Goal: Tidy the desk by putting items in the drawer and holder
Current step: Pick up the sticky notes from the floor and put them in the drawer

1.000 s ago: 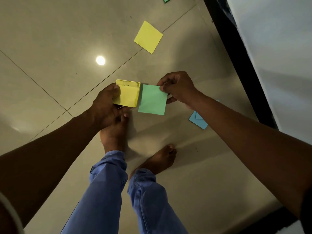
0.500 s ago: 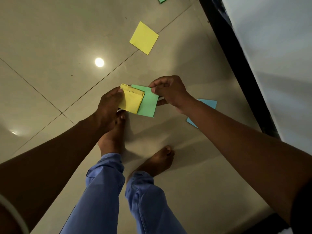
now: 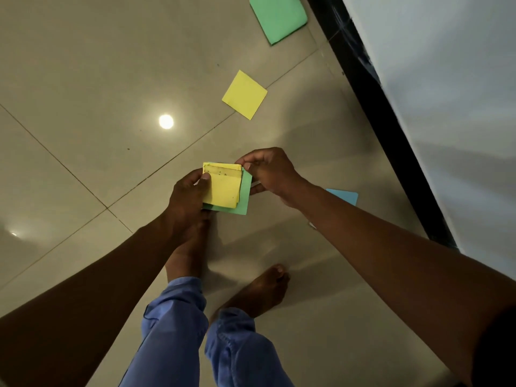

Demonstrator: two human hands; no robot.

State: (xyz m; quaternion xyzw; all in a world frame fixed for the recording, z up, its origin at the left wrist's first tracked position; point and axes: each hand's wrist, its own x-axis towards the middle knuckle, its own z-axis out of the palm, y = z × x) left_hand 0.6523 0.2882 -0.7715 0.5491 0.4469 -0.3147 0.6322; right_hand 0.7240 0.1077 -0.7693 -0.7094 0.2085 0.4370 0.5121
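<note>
Above the tiled floor [image 3: 83, 79], the left hand [image 3: 185, 202] grips a yellow note pad [image 3: 223, 188] with a green note [image 3: 245, 196] tucked beneath it. The right hand [image 3: 272, 171] pinches that green note's upper corner. Loose on the floor lie a yellow note [image 3: 244, 94], a green pad [image 3: 277, 18] and a blue note [image 3: 344, 196].

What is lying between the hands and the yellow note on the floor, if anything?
Nothing visible. The left hand holds the yellow pad with a green note under it, and the right hand pinches them. Only bare floor lies between them and the loose yellow note.
</note>
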